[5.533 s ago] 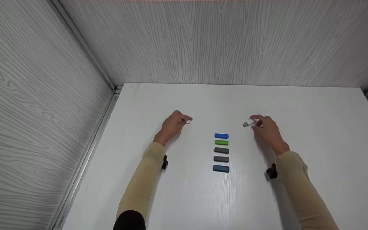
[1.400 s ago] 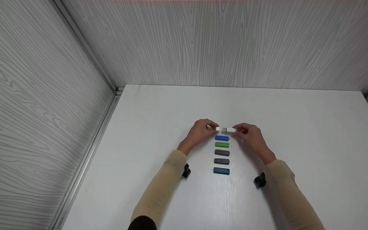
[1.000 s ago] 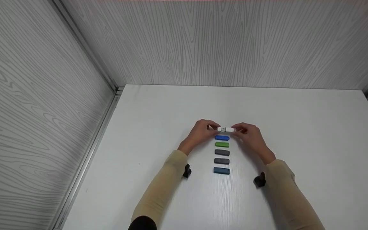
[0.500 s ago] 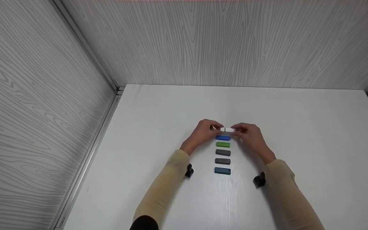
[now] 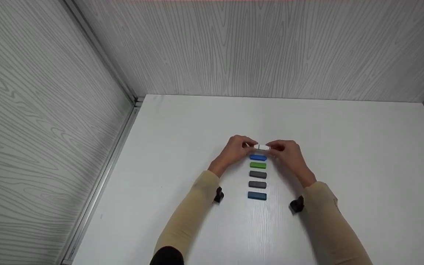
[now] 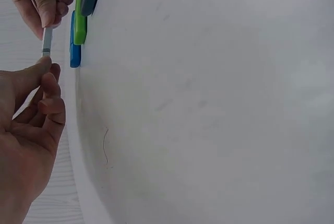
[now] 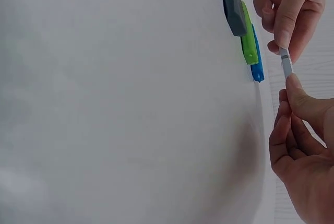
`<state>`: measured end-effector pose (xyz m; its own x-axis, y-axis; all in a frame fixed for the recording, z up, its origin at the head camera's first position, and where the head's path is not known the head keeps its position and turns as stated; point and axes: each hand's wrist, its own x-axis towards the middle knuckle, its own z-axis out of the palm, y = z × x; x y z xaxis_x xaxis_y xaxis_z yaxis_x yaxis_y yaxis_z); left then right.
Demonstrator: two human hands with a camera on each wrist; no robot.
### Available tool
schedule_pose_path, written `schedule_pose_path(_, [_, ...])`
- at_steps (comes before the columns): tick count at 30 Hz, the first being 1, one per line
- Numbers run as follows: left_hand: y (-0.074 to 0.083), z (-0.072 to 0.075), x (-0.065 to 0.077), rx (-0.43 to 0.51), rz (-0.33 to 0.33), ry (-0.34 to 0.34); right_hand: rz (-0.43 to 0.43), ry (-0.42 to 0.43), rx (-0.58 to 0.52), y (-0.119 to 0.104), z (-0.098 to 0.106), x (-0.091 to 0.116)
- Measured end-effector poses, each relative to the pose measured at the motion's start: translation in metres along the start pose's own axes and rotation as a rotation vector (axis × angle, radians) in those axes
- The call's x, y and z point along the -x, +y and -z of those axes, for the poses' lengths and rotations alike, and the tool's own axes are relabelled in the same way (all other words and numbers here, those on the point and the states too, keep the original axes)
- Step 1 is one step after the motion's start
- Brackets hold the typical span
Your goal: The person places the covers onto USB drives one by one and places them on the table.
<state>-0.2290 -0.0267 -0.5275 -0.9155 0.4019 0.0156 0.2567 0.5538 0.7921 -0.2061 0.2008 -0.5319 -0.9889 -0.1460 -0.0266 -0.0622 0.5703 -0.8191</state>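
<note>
Between thumb and fingers, my right hand (image 5: 289,154) pinches the right end of a white USB flash drive (image 5: 264,147). My left hand (image 5: 235,150) pinches its white cap (image 5: 257,146) from the other side. Cap and body meet end to end in one line, with a thin dark seam between them and no metal plug showing. In the left wrist view the drive (image 6: 47,38) bridges the two hands' fingertips. Just in front of it, a blue stick (image 5: 258,157) lies on the table, and a green one (image 5: 258,165) follows.
Below the green stick, two dark grey sticks (image 5: 258,174) and a dark teal one (image 5: 257,195) continue the column on the white table (image 5: 344,140). Wood-grained panels stand at the back (image 5: 234,48) and left (image 5: 50,129). Black wrist cameras (image 5: 296,204) hang under the sleeves.
The hands have come together from far apart over the table. The cap has slid rightward over the metal plug, which showed earlier, and now meets the drive's body.
</note>
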Motion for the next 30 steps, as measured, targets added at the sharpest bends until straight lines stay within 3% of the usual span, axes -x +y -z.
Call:
schedule_pose_path(14, [-0.001, 0.001, -0.005, 0.021, -0.005, -0.034, -0.044, 0.0, -0.006, 0.001, -0.001, 0.001])
schedule_pose_path(25, [-0.003, 0.002, -0.003, -0.064, 0.013, -0.039, -0.013, -0.003, 0.027, 0.001, -0.007, -0.002])
schedule_pose_path(30, [-0.007, -0.001, -0.003, -0.067, 0.022, -0.006, -0.009, -0.018, 0.035, -0.002, -0.006, -0.003])
